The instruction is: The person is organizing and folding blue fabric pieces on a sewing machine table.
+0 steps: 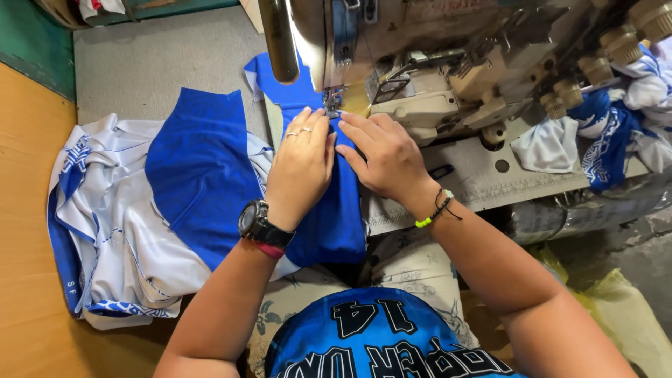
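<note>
Nearest to us is our own blue printed shirt, low in the view, with a pale patterned cloth over the lap just beyond it. The grey desk carries everything else. Largest on it is the sewing machine, standing along the far edge and reaching to the far right corner. Next comes a heap of white and blue garments at the left edge, with a flat blue fabric panel lying on top of it. A second bundle of white and blue cloth sits at the right edge beside the machine.

The blue fabric strip runs from the near edge up the middle of the desk to the presser foot. Our left hand lies flat on it, fingers together and pressing down, a black watch on the wrist. Our right hand also rests open on the strip, fingertips touching the fabric just beside the foot, a beaded bracelet at the wrist.
</note>
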